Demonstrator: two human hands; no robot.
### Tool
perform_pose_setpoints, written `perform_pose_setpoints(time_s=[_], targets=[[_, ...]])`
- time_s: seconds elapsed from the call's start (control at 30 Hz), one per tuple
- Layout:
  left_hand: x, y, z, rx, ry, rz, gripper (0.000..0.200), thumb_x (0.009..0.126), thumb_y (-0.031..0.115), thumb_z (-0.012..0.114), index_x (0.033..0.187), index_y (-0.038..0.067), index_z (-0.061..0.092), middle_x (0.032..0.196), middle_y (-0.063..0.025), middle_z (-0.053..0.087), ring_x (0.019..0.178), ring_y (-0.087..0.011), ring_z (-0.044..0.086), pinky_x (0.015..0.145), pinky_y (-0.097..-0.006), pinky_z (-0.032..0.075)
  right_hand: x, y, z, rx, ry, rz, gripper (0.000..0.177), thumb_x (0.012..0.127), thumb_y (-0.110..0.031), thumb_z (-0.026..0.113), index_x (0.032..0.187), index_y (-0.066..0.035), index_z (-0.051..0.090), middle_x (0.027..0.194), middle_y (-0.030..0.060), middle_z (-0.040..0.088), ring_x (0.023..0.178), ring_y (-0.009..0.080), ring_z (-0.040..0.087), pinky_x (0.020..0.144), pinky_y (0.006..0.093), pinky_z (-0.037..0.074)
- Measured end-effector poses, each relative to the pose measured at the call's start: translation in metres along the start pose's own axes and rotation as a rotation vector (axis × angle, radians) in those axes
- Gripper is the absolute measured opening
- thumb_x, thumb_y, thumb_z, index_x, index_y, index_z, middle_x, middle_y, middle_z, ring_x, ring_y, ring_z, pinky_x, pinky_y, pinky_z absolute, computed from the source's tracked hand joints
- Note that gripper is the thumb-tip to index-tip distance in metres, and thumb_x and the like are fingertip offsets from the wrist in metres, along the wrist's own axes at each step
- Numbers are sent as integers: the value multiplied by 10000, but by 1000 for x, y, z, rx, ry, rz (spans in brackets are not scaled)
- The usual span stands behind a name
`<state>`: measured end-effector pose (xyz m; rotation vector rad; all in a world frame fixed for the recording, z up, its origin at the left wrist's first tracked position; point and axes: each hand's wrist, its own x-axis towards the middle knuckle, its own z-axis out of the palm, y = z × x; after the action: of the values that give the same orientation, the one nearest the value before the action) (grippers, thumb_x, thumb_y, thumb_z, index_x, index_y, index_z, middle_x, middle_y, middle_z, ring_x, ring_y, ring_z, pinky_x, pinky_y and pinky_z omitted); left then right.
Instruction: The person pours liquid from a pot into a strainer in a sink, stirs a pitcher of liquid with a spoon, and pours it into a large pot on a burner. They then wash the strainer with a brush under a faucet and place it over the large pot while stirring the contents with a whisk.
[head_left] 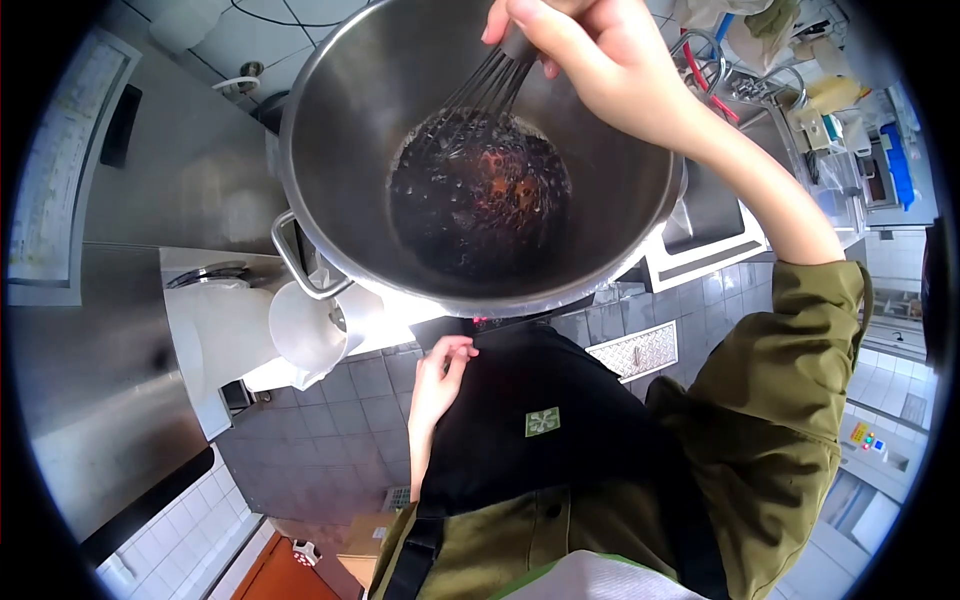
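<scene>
A large steel pot fills the upper middle, with dark bubbling liquid at its bottom. Over the pot's upper right, my right hand grips the handle of a whisk, whose wires reach down into the liquid. Below the pot's front rim, my left hand hangs beside the black apron, its fingers curled; whether it holds anything is hidden.
A pot handle sticks out at the left. White containers stand left of the pot, beside a steel cabinet. At the right are a sink and red-handled utensils. Grey tiles cover the floor.
</scene>
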<state>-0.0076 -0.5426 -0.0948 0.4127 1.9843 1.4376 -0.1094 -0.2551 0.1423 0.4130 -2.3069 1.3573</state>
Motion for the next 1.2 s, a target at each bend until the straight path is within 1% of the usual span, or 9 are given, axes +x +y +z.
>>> perform_pose_setpoints(time_s=[0.07, 0.13, 0.27, 0.37, 0.47, 0.6, 0.77, 1.1, 1.2], targets=[[4, -7, 10, 88, -33, 8, 144, 841, 132, 487, 940, 42, 541, 799, -78, 640, 686, -193, 619, 636, -256, 461, -8, -15, -4, 134, -72, 201, 132, 866, -142, 454, 830, -16, 471, 718, 34, 545, 551, 57, 508, 484, 169, 421], [6, -18, 23, 171, -72, 50, 143, 822, 142, 507, 924, 51, 548, 825, -91, 631, 722, -224, 607, 644, -297, 468, -13, -17, -10, 120, -94, 188, 160, 876, -168, 434, 835, -18, 474, 727, 39, 558, 536, 50, 509, 468, 154, 420], [11, -31, 46, 613, -134, 358, 155, 753, 153, 548, 870, 53, 563, 893, -87, 608, 776, -226, 562, 677, -343, 468, -5, -34, -18, -181, -8, 310, 212, 875, -208, 439, 963, -21, 393, 708, 37, 562, 542, 62, 513, 444, 160, 418], [11, -44, 66, 830, -67, 568, 152, 716, 178, 578, 813, 62, 562, 906, -39, 604, 773, -192, 538, 638, -305, 480, -3, -27, -27, -233, -81, 100, 211, 865, -205, 464, 943, -19, 401, 697, 34, 559, 560, 71, 510, 477, 186, 412], [11, -48, 76, 944, 5, 493, 159, 699, 187, 587, 801, 69, 554, 921, -31, 598, 736, -180, 525, 615, -293, 478, 0, -19, -26, -398, -53, -70, 224, 855, -201, 489, 947, -15, 405, 688, 37, 557, 600, 89, 526, 542, 216, 428], [8, -42, 72, 862, 151, 530, 187, 657, 178, 635, 781, 75, 541, 1025, -35, 563, 743, -205, 507, 615, -311, 474, -2, 1, -11, -358, -18, -231, 257, 842, -194, 517, 948, 7, 397, 715, 60, 555, 664, 114, 548, 606, 242, 443], [0, -53, 75, 1017, -28, 490, 425, 683, 305, 613, 1023, 66, 527, 1218, -85, 451, 827, -220, 482, 671, -321, 447, -12, -1, 2, -113, -15, -102, 236, 854, -187, 500, 949, 4, 401, 765, 71, 560, 678, 109, 553, 597, 229, 457], [4, -74, 81, 1120, -55, 416, 466, 696, 384, 581, 1040, 76, 517, 1238, -153, 415, 877, -230, 473, 702, -341, 389, -14, -26, -16, -59, -122, 7, 201, 883, -220, 446, 907, -22, 424, 779, 51, 573, 695, 89, 553, 574, 216, 470], [0, -69, 77, 1130, -75, 420, 463, 706, 380, 572, 1047, 73, 503, 1227, -187, 409, 881, -238, 473, 717, -340, 383, -19, -33, -23, -149, -57, -6, 202, 881, -223, 449, 911, -25, 420, 791, 53, 573, 710, 94, 554, 583, 219, 471]])
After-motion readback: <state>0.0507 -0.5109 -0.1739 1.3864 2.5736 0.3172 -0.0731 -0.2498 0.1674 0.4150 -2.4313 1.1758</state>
